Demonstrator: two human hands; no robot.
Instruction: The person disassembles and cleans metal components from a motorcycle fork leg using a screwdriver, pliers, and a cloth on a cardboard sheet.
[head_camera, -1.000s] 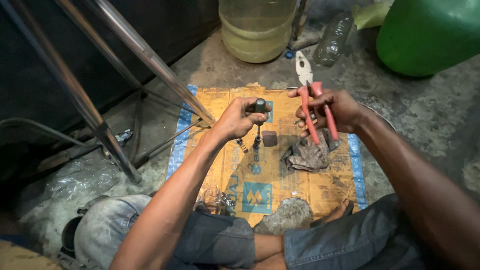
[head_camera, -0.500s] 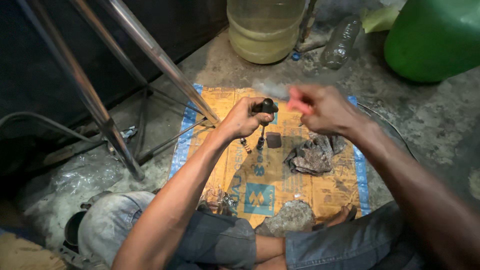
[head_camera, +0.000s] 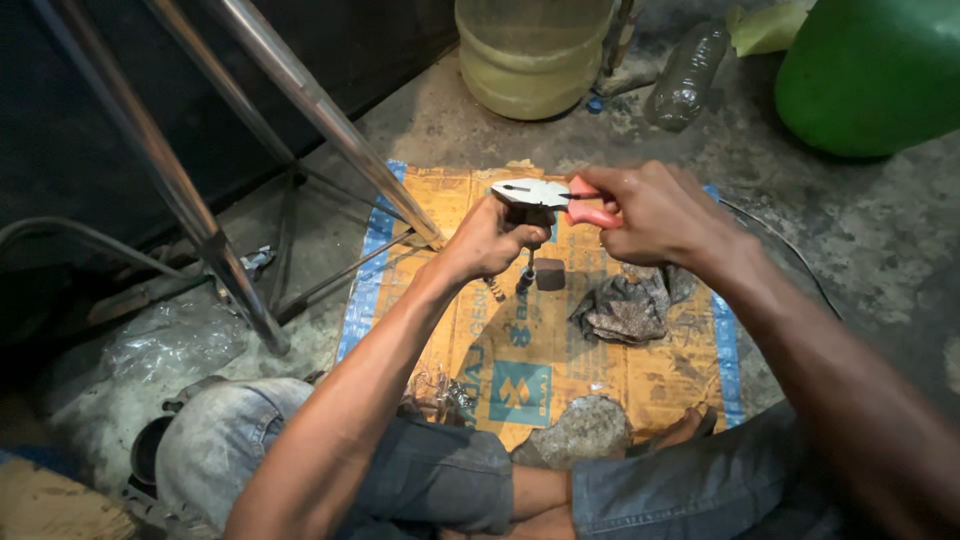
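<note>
Dim scene, light from upper right, deep shadow left, picture sharp, slight edge distortion

Bare forearms without sleeves, worn grey-blue denim jeans (head_camera: 440, 480) on both legs, near the yellow printed mat (head_camera: 530, 350)

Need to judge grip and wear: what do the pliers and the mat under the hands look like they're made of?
Pliers: bare grey metal head, dull sheen; handles in the right hand look coated in red plastic or rubber. Mat: probably a woven plastic sack, yellow with blue edges, stained.
</note>
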